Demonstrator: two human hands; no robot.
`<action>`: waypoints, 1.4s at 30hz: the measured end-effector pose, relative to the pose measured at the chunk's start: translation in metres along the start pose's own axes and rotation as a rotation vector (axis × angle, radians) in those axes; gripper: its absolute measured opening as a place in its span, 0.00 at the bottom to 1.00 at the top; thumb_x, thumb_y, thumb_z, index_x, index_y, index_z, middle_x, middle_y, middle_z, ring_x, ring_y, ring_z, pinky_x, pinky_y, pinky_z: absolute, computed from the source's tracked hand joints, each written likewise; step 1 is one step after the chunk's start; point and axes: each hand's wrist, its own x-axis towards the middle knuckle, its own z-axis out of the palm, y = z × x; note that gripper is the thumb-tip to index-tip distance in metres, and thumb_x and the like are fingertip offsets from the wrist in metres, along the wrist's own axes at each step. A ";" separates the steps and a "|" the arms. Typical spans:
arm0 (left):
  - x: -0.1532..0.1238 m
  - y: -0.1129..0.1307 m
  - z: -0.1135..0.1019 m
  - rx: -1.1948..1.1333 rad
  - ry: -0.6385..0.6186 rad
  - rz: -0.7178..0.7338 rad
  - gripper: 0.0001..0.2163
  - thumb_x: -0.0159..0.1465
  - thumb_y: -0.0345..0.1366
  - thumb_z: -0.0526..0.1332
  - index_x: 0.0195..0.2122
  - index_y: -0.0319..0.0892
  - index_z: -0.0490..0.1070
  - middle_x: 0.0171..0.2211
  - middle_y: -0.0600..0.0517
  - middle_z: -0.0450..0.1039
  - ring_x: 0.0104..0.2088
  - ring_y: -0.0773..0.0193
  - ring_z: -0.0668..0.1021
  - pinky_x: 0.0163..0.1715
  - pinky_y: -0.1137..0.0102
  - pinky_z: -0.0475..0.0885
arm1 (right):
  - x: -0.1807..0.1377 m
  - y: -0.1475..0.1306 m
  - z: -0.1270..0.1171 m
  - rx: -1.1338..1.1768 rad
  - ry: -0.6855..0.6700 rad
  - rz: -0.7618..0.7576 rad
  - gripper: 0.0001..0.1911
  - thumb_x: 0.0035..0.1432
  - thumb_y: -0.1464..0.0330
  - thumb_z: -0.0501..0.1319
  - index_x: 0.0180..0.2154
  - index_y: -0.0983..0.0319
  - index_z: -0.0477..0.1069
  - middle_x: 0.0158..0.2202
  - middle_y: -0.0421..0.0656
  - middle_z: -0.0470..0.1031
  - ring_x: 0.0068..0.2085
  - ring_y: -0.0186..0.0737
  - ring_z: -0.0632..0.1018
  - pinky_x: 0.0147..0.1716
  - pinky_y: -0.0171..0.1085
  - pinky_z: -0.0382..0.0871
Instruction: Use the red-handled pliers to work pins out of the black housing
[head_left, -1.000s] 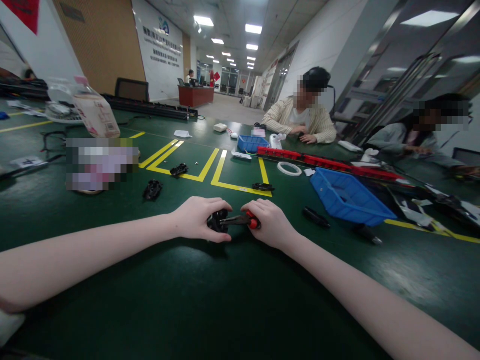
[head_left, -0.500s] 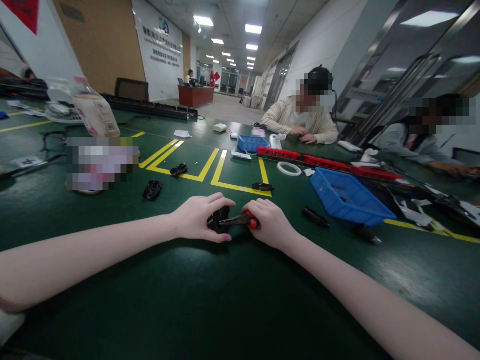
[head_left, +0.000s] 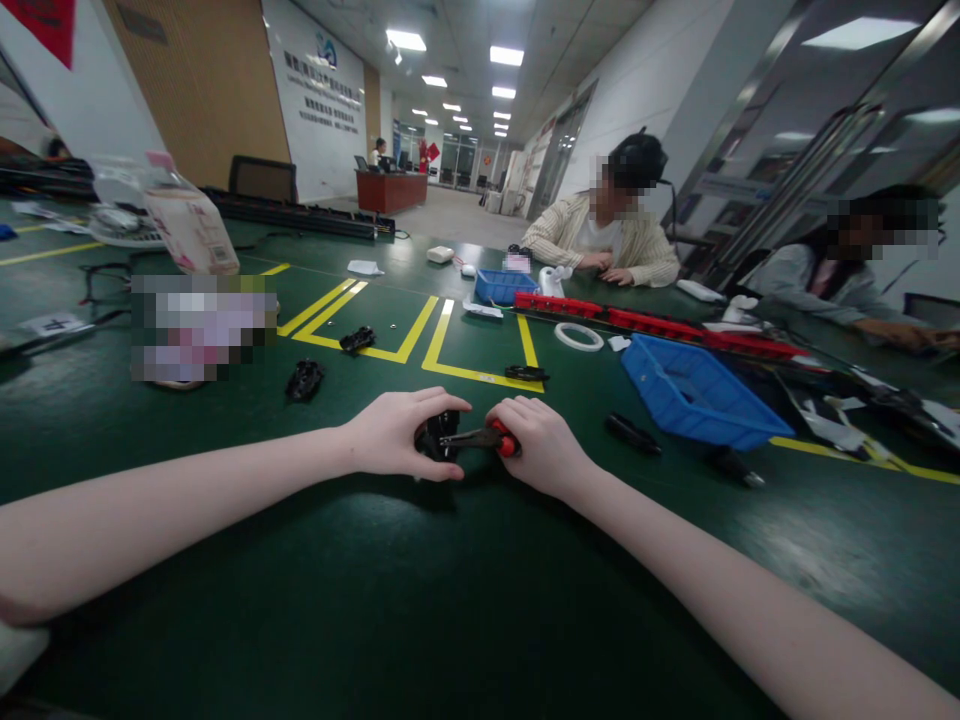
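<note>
My left hand [head_left: 401, 435] grips a black plastic part [head_left: 431, 438] between thumb and fingers, just above the green table. Wrapped round the red handles of a pair of pliers is my right hand [head_left: 536, 442]. The long metal jaws of the pliers [head_left: 472, 439] point left and reach the black part's right side; whether they pinch it I cannot tell. Beyond my hands lie more black parts: one at the left [head_left: 305, 380], another inside the yellow tape marking [head_left: 358, 340], and a flat one on the tape [head_left: 525, 373].
To the right stands a blue bin [head_left: 697, 395], with a black cylindrical piece [head_left: 632, 433] beside it. A white ring [head_left: 578, 337] and a red rail [head_left: 645, 325] lie farther back. A bottle [head_left: 191, 220] stands at left. Two people sit across the table.
The black part has turned slightly in my left hand, and the plier tips have shifted a little against it. Both hands stay nearly in place.
</note>
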 end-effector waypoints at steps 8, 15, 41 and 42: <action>0.000 -0.001 0.000 -0.024 -0.027 0.006 0.29 0.57 0.51 0.66 0.56 0.44 0.65 0.45 0.49 0.72 0.43 0.57 0.77 0.43 0.64 0.71 | 0.001 0.000 -0.001 0.013 -0.014 0.010 0.10 0.49 0.75 0.60 0.36 0.62 0.68 0.34 0.45 0.74 0.35 0.42 0.71 0.35 0.39 0.62; -0.002 0.000 -0.001 -0.045 0.034 0.001 0.33 0.58 0.50 0.66 0.61 0.46 0.58 0.49 0.48 0.68 0.43 0.57 0.76 0.41 0.63 0.73 | 0.000 0.002 0.000 0.026 -0.024 0.030 0.08 0.48 0.74 0.61 0.34 0.62 0.67 0.33 0.45 0.74 0.34 0.41 0.70 0.35 0.39 0.61; 0.003 -0.006 0.007 0.219 -0.082 0.014 0.31 0.61 0.59 0.58 0.58 0.43 0.65 0.53 0.45 0.68 0.51 0.51 0.71 0.52 0.57 0.62 | -0.032 0.023 -0.017 0.304 0.395 0.280 0.04 0.55 0.73 0.57 0.33 0.59 0.66 0.30 0.41 0.71 0.31 0.38 0.73 0.32 0.38 0.68; 0.003 -0.007 0.007 0.222 -0.091 0.014 0.32 0.61 0.60 0.58 0.59 0.43 0.64 0.53 0.45 0.67 0.51 0.51 0.71 0.52 0.57 0.62 | -0.035 0.024 -0.018 0.299 0.396 0.289 0.03 0.55 0.72 0.57 0.33 0.59 0.66 0.30 0.41 0.71 0.31 0.39 0.73 0.32 0.39 0.68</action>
